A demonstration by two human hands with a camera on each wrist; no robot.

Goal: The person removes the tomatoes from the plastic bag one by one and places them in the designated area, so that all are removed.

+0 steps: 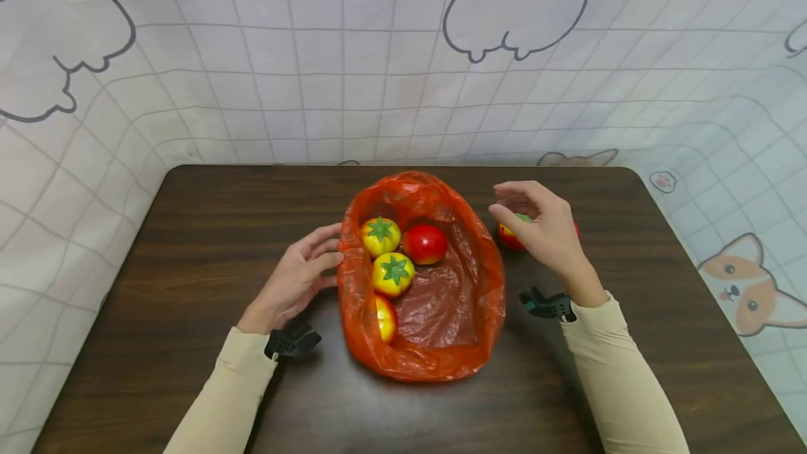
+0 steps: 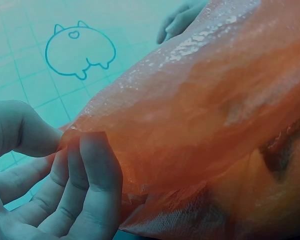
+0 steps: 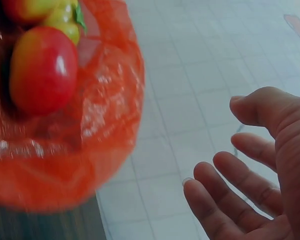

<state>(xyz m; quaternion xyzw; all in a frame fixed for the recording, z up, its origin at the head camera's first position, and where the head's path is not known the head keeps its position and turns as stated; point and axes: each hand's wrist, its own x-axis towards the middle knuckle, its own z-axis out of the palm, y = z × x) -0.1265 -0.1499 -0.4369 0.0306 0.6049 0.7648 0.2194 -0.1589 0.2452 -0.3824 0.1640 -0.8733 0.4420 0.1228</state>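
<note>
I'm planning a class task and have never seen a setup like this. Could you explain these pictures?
There is no robot here: a person works bare-handed. The wide picture comes from a camera on the head, looking forward and down; the close ones come from a small camera on each wrist. On the dark table sits an open red plastic bag; two yellow fruits, one mostly red and one red and yellow show inside. The left hand pinches the bag's edge. The right hand holds nothing; it hovers near more fruit on the table, partly hiding it.
</note>
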